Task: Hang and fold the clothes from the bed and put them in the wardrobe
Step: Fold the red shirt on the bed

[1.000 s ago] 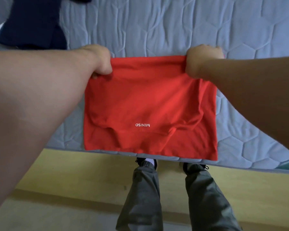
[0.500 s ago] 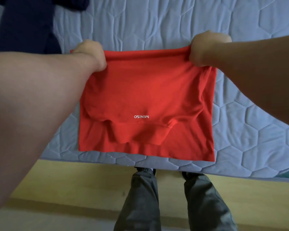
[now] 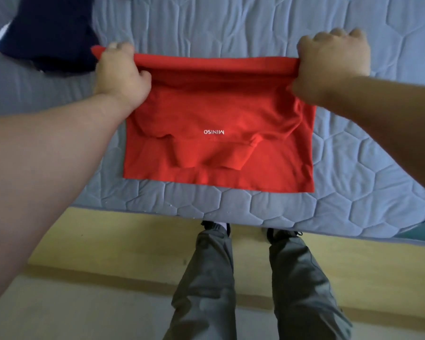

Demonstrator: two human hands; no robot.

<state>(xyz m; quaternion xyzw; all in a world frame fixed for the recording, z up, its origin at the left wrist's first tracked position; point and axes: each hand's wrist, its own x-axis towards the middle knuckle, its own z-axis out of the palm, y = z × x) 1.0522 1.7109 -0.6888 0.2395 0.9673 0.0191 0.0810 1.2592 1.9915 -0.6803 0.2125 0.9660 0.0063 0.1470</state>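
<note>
A red shirt (image 3: 219, 133) with small white lettering lies folded on the grey quilted mattress (image 3: 255, 207), close to its near edge. The collar shows in the lower middle of the folded cloth. My left hand (image 3: 119, 74) grips the far left corner of the fold. My right hand (image 3: 329, 62) grips the far right corner, fingers curled round the cloth. Between the two hands the top edge of the shirt is pulled taut.
A dark navy garment (image 3: 47, 33) with white stripes lies on the mattress at the far left, just beyond my left hand. My legs in grey trousers (image 3: 250, 278) stand against the yellow bed frame (image 3: 133, 241). A teal patch shows at the right edge.
Both hands have carried the shirt's top edge farther from me across the mattress, and the whole shirt has slid away from the near edge. The grip stays the same.
</note>
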